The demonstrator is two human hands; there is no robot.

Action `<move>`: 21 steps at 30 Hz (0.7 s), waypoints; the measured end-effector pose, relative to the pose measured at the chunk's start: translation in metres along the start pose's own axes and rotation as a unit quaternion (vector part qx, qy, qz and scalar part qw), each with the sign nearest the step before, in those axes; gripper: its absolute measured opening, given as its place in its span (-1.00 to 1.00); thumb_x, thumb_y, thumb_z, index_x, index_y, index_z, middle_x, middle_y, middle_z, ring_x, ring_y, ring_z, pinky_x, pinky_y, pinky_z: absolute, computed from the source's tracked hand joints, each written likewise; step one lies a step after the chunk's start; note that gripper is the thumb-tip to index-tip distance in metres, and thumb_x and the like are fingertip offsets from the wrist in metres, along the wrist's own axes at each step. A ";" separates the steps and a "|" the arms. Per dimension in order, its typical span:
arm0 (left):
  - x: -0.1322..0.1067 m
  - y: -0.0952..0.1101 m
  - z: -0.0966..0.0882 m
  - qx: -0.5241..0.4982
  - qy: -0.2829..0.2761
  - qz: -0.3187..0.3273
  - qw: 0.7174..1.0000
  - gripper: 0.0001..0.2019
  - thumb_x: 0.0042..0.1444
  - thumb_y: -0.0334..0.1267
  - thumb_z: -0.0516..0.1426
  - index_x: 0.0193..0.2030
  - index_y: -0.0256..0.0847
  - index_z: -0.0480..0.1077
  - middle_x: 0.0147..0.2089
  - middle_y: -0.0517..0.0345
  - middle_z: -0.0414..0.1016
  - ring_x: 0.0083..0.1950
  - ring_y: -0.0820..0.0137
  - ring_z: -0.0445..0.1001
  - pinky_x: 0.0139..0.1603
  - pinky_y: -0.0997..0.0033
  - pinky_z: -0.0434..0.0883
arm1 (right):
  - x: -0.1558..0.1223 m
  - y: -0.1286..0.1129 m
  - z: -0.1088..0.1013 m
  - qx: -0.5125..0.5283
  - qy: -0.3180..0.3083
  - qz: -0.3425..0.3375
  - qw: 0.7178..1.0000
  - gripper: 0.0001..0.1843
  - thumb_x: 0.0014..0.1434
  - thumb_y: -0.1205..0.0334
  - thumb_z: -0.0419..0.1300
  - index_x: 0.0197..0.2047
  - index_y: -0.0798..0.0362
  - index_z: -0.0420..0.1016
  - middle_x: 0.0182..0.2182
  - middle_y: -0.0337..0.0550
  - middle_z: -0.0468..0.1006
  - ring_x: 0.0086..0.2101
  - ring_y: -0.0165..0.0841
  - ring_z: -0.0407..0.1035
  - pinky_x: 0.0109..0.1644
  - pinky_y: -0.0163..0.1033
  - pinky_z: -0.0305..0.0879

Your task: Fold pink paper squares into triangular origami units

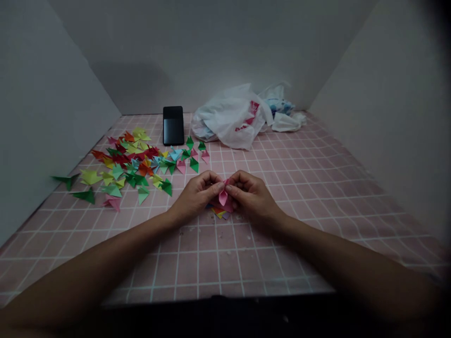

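A small folded piece of pink origami paper [223, 197] is held between my two hands near the middle of the table. My left hand [198, 193] pinches its left side between thumb and fingers. On the other side, my right hand [252, 195] grips it the same way, thumb tip close to the left thumb. Just beneath the hands lies a small stack of coloured paper sheets [219, 212], with orange, yellow and purple edges showing. The hands cover most of that stack.
Many folded paper figures [132, 164] in several colours spread over the left side. A black phone [173, 126] lies behind them. Crumpled white plastic bags [232, 117] sit along the back wall. Pale walls enclose the checked pink tablecloth [317, 188].
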State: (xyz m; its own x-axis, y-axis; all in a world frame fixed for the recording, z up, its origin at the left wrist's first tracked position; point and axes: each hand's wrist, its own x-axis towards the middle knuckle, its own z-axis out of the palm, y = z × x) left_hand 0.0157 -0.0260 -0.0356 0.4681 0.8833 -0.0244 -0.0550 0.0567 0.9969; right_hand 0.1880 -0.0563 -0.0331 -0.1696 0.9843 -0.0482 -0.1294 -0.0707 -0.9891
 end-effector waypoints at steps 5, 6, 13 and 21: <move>-0.002 0.003 0.003 0.031 0.015 0.011 0.999 -0.75 0.14 -0.09 0.25 -0.28 -0.22 0.37 -0.37 0.25 0.42 -0.41 0.51 0.39 -0.38 0.52 0.37 | -0.002 -0.001 0.001 0.002 -0.003 0.013 1.000 -0.78 0.14 0.12 0.32 -0.35 0.02 0.37 -0.57 -0.36 0.39 -0.60 -0.50 0.23 -0.54 -0.35 0.16; -0.003 0.004 0.003 0.040 0.020 0.014 0.999 -0.76 0.13 -0.09 0.25 -0.28 -0.22 0.37 -0.38 0.25 0.42 -0.41 0.51 0.38 -0.39 0.52 0.36 | -0.002 -0.001 0.001 0.001 -0.004 0.014 1.000 -0.78 0.14 0.12 0.31 -0.34 0.02 0.37 -0.57 -0.36 0.39 -0.60 -0.50 0.24 -0.54 -0.35 0.16; -0.004 0.006 0.004 0.059 0.030 0.010 0.998 -0.76 0.11 -0.10 0.26 -0.30 -0.22 0.37 -0.41 0.25 0.41 -0.43 0.50 0.36 -0.40 0.50 0.34 | -0.002 -0.002 0.000 -0.001 -0.011 0.005 1.000 -0.78 0.15 0.11 0.30 -0.35 0.02 0.36 -0.58 -0.35 0.41 -0.60 -0.50 0.26 -0.52 -0.34 0.19; -0.004 -0.001 0.001 0.031 0.007 0.017 0.999 -0.73 0.20 -0.04 0.23 -0.26 -0.23 0.39 -0.38 0.25 0.42 -0.39 0.50 0.37 -0.36 0.51 0.31 | -0.002 -0.004 0.002 0.007 -0.009 0.004 1.000 -0.79 0.15 0.14 0.29 -0.36 0.02 0.35 -0.60 -0.38 0.40 -0.61 -0.50 0.26 -0.52 -0.34 0.20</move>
State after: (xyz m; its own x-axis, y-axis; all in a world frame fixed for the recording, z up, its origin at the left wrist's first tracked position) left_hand 0.0148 -0.0298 -0.0367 0.4538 0.8911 0.0088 -0.0163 -0.0016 0.9999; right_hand 0.1871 -0.0583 -0.0293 -0.1893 0.9804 -0.0540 -0.1407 -0.0815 -0.9867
